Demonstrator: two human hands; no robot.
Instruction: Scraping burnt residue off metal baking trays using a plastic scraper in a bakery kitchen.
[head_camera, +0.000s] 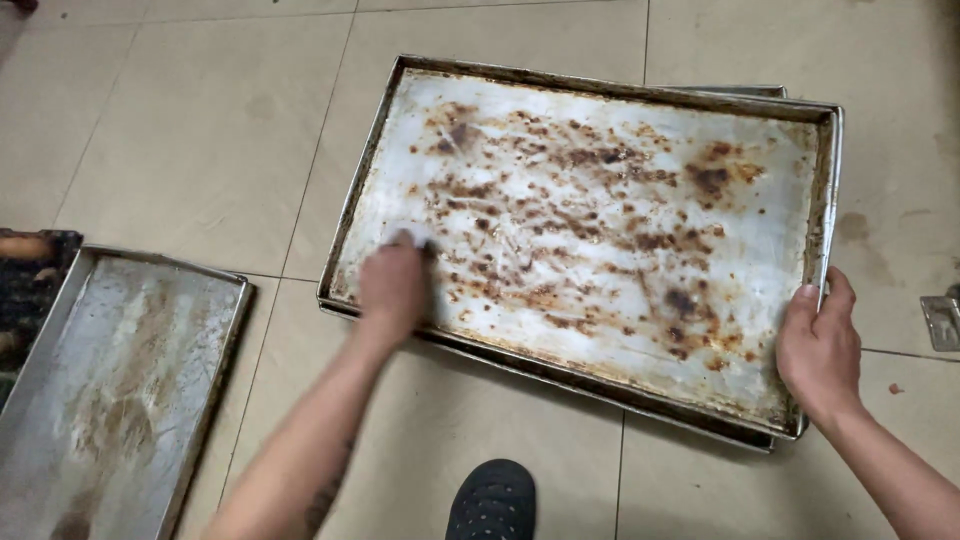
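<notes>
Down on the tiled floor (200, 150), a tray (600, 110) crusted with brown burnt spots lies atop another. Left hand (393, 288) presses inside it, blurred, grip unclear; right hand (820, 345) clasps its rim. Second tray (120, 380) lies left.

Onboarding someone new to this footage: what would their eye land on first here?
The big baking tray mid-frame on the tiled floor, its surface mottled with brown burnt-on stains. The left hand, blurred, presses on its near-left corner, apparently with something pale underneath, while the right hand grips its right edge. A second, greyer tray lies at lower left.
</notes>
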